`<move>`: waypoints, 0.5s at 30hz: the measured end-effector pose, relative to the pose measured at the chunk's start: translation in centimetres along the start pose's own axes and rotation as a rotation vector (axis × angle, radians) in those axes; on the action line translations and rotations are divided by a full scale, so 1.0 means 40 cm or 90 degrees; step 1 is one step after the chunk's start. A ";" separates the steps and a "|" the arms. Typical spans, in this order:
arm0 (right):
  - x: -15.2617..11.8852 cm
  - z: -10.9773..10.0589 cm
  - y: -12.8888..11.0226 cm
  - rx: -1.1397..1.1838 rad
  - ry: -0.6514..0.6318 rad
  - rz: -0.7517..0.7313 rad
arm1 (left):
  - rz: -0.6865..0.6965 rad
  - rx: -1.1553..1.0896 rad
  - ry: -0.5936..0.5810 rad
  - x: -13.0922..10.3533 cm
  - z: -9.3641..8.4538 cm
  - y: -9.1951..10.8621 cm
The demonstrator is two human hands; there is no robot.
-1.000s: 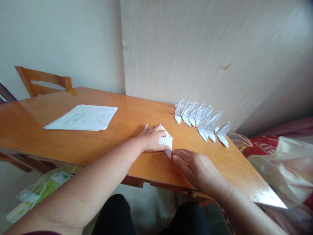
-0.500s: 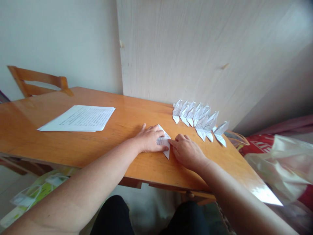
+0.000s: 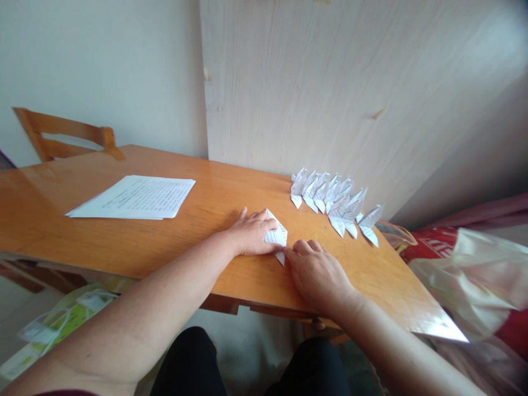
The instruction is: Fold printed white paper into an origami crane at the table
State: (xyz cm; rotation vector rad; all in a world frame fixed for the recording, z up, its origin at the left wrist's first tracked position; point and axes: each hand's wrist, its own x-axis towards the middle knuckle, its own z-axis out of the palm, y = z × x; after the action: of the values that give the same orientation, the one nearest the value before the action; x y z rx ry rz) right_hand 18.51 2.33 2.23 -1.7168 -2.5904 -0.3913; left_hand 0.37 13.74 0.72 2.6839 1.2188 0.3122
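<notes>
A small piece of folded paper (image 3: 277, 235) with printed text lies on the wooden table, pointed at its top and bottom ends. Over its left side rests my left hand (image 3: 256, 234), its fingers bent and holding the paper down against the tabletop. My right hand (image 3: 315, 269) is at the lower right edge of the paper. There its index fingertip touches the edge close to my left thumb, and the other fingers are curled in. Parts of the paper are hidden beneath my left fingers.
Several folded paper pieces (image 3: 340, 206) stand in rows at the back right of the table (image 3: 165, 247). A stack of printed sheets (image 3: 136, 197) lies to the left. Behind is a pale board (image 3: 289, 82). A wooden chair (image 3: 70, 132) and bags (image 3: 466, 275) flank the table.
My right hand has slid slightly down along the paper's right edge towards me. My left hand keeps its place on the paper. The view has shifted slightly.
</notes>
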 end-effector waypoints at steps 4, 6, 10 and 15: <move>-0.021 -0.005 -0.018 -0.003 -0.003 -0.009 | 0.002 0.004 -0.004 0.000 0.000 0.000; -0.032 -0.009 -0.026 0.003 -0.009 -0.018 | 0.002 0.003 -0.010 -0.001 -0.002 0.000; -0.058 -0.030 -0.033 0.036 -0.028 -0.037 | -0.002 -0.003 -0.014 -0.001 -0.004 0.000; -0.080 -0.051 -0.016 0.127 -0.033 -0.034 | 0.002 -0.003 -0.001 0.000 -0.002 0.000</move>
State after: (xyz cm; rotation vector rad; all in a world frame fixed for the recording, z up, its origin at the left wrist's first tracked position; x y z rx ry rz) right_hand 18.95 -1.22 3.62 -1.6161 -2.6126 -0.0863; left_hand 0.36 13.72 0.78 2.6826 1.2117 0.3124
